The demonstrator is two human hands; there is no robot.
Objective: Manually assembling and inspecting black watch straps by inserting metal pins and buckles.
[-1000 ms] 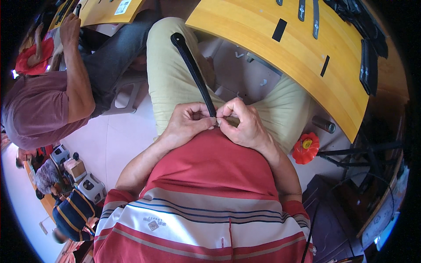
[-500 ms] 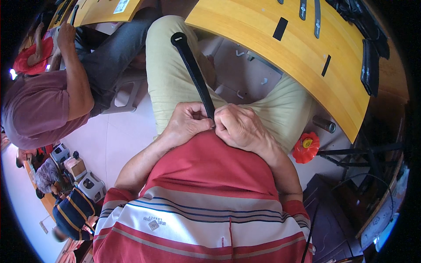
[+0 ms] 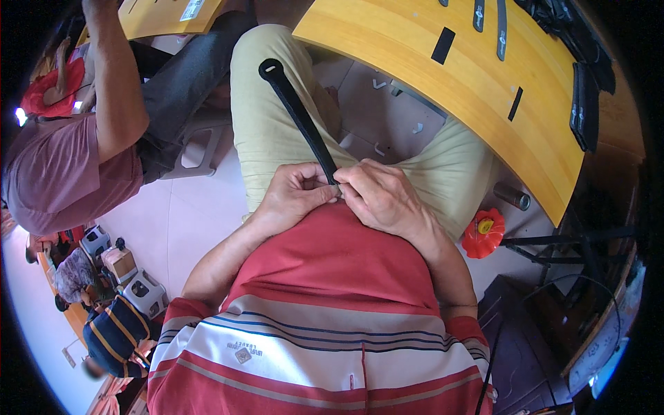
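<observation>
A long black strap (image 3: 301,116) slants up and away from my lap, over the left thigh. Its far end is rounded and has a slot in it. My left hand (image 3: 294,199) is closed on the near end, pinching it between thumb and fingers. Against the same end, my right hand (image 3: 384,196) is closed too, with its thumb and fingertips on the strap close to the left thumb. The very tip of the near end is hidden among the fingers, just in front of my red shirt.
A yellow table (image 3: 408,38) stands ahead to the right, bearing grey and black straps (image 3: 501,31) and short black strips (image 3: 443,45). A red flower-shaped dish (image 3: 483,234) and a dark can (image 3: 511,196) are at my right. To my left sits another person (image 3: 62,169).
The strap's slotted end has swung slightly left and nearer. My right fingers have shifted from a curled fist to a more extended pinch. The neighbour's arm has reached farther forward.
</observation>
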